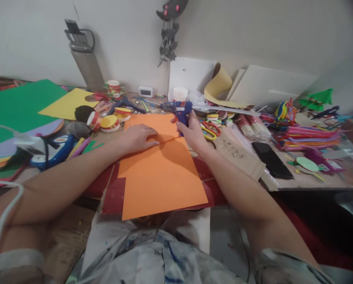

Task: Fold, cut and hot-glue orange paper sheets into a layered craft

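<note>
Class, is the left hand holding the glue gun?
No, the right hand holds the glue gun; the left hand lies on orange paper.

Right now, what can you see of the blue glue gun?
The glue gun is dark blue and looks like plastic, with a pale label on its side and a small reddish glow low on its handle. The right hand grips it roughly upright, near the far right corner of the orange paper. Its tip is hard to make out against the clutter.
</note>
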A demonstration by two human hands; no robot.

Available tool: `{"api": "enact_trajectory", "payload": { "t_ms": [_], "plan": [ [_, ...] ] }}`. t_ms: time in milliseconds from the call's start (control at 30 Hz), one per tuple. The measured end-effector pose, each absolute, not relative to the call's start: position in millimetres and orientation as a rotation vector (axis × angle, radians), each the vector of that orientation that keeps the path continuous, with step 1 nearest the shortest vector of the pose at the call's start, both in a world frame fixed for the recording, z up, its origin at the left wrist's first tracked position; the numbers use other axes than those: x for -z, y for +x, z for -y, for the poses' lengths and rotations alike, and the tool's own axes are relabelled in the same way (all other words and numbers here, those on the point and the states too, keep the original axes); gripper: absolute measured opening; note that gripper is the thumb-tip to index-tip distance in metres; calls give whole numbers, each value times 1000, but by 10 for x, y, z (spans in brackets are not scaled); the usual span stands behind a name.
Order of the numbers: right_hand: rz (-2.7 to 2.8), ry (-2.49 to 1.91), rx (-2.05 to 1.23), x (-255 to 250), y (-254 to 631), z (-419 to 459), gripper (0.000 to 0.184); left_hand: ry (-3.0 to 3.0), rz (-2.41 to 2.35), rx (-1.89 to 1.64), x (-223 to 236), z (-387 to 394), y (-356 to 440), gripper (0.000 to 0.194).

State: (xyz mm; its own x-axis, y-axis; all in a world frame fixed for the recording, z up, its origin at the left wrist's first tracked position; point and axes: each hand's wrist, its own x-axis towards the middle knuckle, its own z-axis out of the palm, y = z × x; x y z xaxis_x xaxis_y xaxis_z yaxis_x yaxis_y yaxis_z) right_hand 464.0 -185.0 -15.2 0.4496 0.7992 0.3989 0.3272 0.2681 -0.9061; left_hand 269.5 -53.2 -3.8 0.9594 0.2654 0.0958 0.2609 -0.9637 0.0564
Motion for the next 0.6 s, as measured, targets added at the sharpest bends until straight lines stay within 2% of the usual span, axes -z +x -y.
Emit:
{"api": "enact_trajectory", "payload": {
  "t_ms": [300, 600],
  "plan": [
    [1152, -1355, -372, 50, 4859, 1915, 38, 3056, -475, -70, 6, 582, 2677, 53],
    [1188, -1439, -282, -3, 4982, 1956, 54, 2943, -577, -123, -53, 551, 2651, 49]
  ]
}}
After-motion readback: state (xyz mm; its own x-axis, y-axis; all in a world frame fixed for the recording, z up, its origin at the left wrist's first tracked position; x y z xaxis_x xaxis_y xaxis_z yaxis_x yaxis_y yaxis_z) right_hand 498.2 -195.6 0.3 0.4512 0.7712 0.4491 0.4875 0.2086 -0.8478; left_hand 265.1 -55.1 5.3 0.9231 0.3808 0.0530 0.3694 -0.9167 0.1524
